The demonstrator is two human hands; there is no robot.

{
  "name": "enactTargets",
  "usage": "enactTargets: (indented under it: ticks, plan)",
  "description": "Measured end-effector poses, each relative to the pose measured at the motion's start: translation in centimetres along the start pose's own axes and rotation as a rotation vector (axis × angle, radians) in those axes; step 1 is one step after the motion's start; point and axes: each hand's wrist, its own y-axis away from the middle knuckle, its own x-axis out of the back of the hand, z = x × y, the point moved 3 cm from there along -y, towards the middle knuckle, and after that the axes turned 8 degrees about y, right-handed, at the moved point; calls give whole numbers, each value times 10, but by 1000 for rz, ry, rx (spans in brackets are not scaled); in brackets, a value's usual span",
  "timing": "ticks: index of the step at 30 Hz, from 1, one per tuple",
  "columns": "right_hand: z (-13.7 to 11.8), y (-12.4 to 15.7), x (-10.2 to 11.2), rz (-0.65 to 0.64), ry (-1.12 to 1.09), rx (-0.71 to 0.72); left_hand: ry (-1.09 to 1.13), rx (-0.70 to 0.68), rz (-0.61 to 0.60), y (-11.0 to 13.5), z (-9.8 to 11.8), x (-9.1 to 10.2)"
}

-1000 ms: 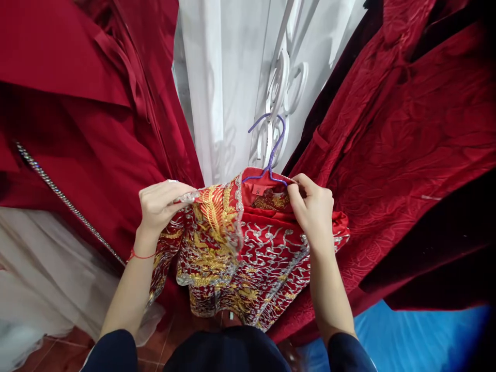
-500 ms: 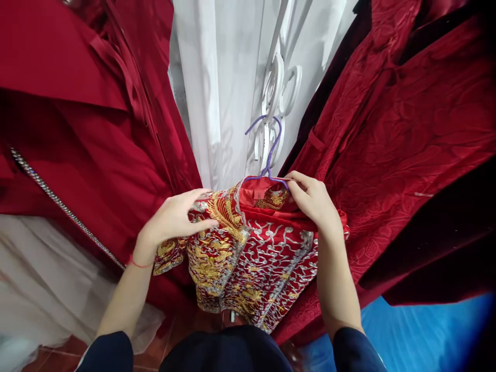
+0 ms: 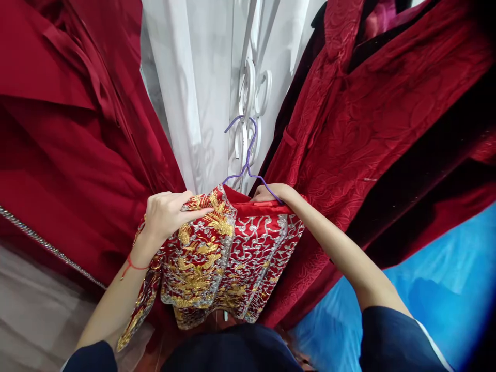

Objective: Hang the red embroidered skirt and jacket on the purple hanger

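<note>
A red jacket point(image 3: 201, 258) with dense gold and silver embroidery hangs in front of me by a purple wire hanger point(image 3: 248, 150). One hanger arm lies within the neck opening; the other slopes down over the red lining on the right. My left hand point(image 3: 165, 214) is closed on the jacket's left shoulder, thumb in front and fingers over the top. My right hand point(image 3: 269, 192) reaches behind the hanger's right arm into the neck area. Its fingers curl at the red collar fabric, with their tips hidden.
The hanger hooks onto white scrollwork point(image 3: 248, 88) before white drapes point(image 3: 170, 67). Dark red garments point(image 3: 77, 144) hang at left, with a rhinestone trim point(image 3: 50, 243). Patterned red velvet point(image 3: 372, 129) hangs at right above bright blue fabric point(image 3: 434, 268). Pale sheer cloth point(image 3: 42, 305) lies lower left.
My right hand has moved from the right side of the collar inward, behind the hanger arm. The neck opening has narrowed. My left hand has closed on the shoulder, and the view has shifted right.
</note>
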Motion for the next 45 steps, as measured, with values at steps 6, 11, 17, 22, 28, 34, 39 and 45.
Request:
enactTargets:
  ticks: [6,11,17,22,28,34,39,45]
  plan:
    - [2,11,18,523,132,-99,14,-17,-19,-3,1,6]
    - [3,22,27,682,79,-43,23,-21,-44,-6,4,11]
    - [2,12,26,430,427,-3,17,-31,-34,-4,6,10]
    - [3,1,14,240,522,-47,-27,-61,-25,-1,8,7]
    - [10,-3,14,362,394,-244,-58,-93,-37,-1,7,7]
    - [18,25,47,962,385,-214,-49,-73,-55,-6,-5,7]
    - [27,47,26,783,421,-252,-23,-30,-81,-7,-11,-2]
    - [47,58,19,611,518,-370,-12,-28,-105,-5,-12,-7]
